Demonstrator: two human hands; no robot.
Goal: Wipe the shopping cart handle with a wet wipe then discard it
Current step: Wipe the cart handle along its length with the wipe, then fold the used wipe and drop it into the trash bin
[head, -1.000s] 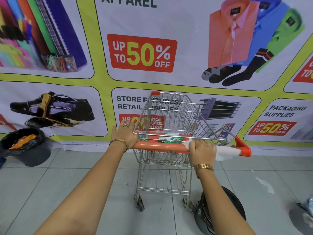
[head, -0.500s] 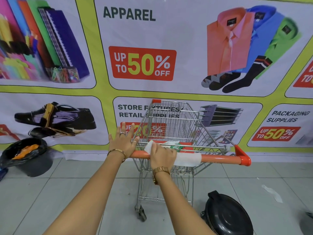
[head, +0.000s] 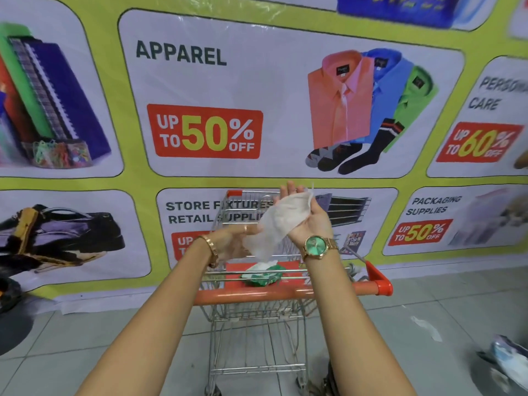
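Wet wipe [head: 278,224] is off the cart, held up in the air between both hands, above the basket and well clear of the handle [head: 274,295]. It hangs crumpled, looks slightly soiled.

Near: both bare forearms reach forward over the orange handle, touching nothing on the cart. Handle bar runs left to right with an orange end cap [head: 383,287] on the right.

Right hand [head: 310,217]: palm turned up and toward the person, fingers loosely open and raised, upper part of the wipe draped across the palm. Gold watch with green dial [head: 316,246] on that wrist.

Left hand [head: 238,241]: lower, just beside the right wrist, fingers pinched on the bottom end of the wipe. Image is blurred there, so exact finger grip is hard to read. Gold bracelet [head: 211,245] on the wrist, ring on one finger.

Behind the hands: wire shopping cart [head: 254,332] on the tiled floor [head: 400,324], green-and-white wipes pack [head: 261,274] lying in the child-seat area.

Far: wall banner [head: 205,130] with "APPAREL" and "UP TO 50% OFF".
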